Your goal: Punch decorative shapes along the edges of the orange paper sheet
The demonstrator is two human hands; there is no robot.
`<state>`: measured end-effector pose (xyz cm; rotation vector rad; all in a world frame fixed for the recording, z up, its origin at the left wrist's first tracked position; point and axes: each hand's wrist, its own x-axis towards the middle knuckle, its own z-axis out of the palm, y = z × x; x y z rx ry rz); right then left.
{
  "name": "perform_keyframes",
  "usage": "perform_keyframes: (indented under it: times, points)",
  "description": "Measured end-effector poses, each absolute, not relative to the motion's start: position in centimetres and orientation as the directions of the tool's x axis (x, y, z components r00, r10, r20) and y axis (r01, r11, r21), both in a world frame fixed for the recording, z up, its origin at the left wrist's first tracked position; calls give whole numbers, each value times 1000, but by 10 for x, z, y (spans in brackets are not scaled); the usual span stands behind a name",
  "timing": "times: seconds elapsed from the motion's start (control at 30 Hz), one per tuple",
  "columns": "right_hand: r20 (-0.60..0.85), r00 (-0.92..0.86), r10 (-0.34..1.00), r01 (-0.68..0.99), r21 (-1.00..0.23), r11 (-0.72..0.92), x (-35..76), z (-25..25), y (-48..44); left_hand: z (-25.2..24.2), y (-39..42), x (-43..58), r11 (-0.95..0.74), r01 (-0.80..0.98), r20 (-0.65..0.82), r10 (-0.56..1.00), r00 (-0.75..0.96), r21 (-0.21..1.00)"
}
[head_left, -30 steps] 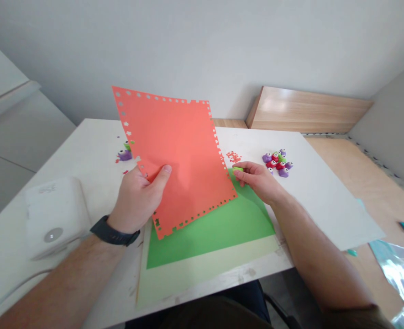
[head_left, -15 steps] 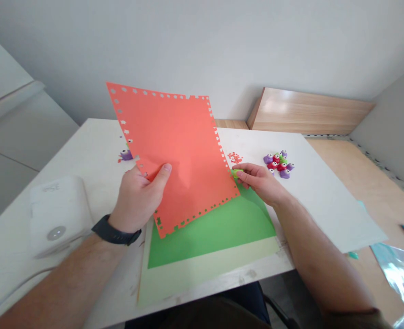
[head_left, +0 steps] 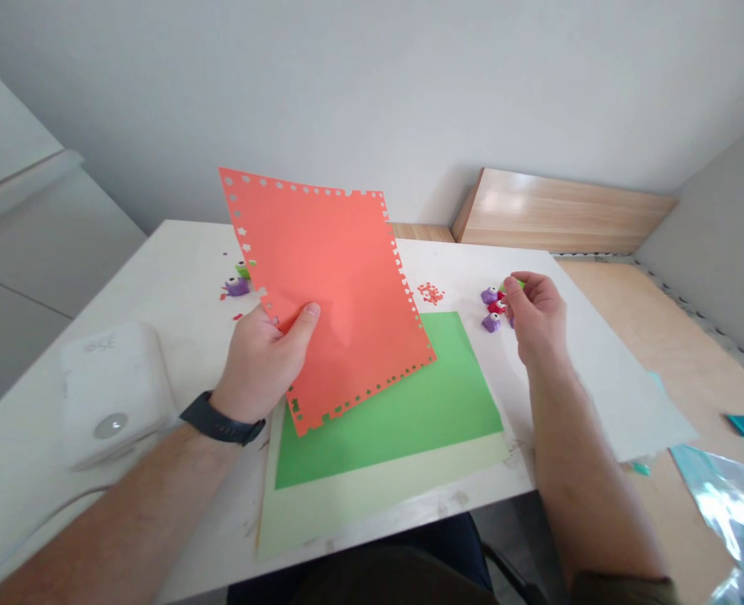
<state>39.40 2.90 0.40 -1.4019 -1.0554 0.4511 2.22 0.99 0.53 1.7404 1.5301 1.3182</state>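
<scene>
My left hand (head_left: 267, 361) grips an orange-red paper sheet (head_left: 346, 286), thumb across its front and fingers behind. Punched shapes run along all of the sheet's edges, and it is tilted above a green sheet (head_left: 397, 437). My right hand (head_left: 539, 315) is pinched over a group of small craft punches (head_left: 490, 322), purple and red ones showing. Between its thumb and fingers shows part of a green craft punch (head_left: 521, 284); the hand hides the rest of the group.
Orange paper cut-outs (head_left: 431, 292) lie in a small pile behind the green sheet. A purple punch (head_left: 237, 287) and a green one (head_left: 243, 269) stand left of the orange sheet. A white device (head_left: 114, 395) with a cable sits at left. A wooden panel (head_left: 561, 210) is at the back.
My right hand has moved right, away from the orange sheet's edge, to the group of punches, carrying the green punch. The left hand still holds the sheet in nearly the same place.
</scene>
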Motion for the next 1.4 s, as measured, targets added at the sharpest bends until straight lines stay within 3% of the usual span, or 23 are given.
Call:
perform_keyframes:
  times: [0.17,0.33,0.43,0.57,0.73,0.9,1.03,1.17,1.23,1.4]
  points:
    - [268,568,778,286,-951,119,410,1,31,1,12,20,-260,489,338,938,-76,833]
    - [179,502,846,334,-943,2,414,-6,25,-4,16,17,-267,468,336,939,-70,842]
    - [179,502,846,486,-868,-105,424,-10,9,-5,16,18,-272,465,342,937,-71,842]
    - [179,492,852,695,-671,-260,437,-19,-13,-2,16,19,-296,451,355,933,-50,842]
    - [186,509,840,780,-512,-359,442,-32,-16,-3,15,20,-299,453,355,934,-42,840]
    - [283,592,754,731,-583,-355,436,-36,-13,-4,15,20,-264,454,323,945,-55,851]
    - [405,588,700,694,-698,-179,422,-32,-17,-1,14,20,-265,426,313,948,-46,865]
    - [298,363,883,604,-797,21,409,-34,-14,1,13,20,-267,441,315,948,-38,857]
    - [247,307,919,601,-799,14,409,-37,-11,1,13,20,-263,445,312,949,-40,856]
    - [226,379,897,621,-781,-66,418,-45,-8,-1,14,21,-262,428,309,950,-45,865]
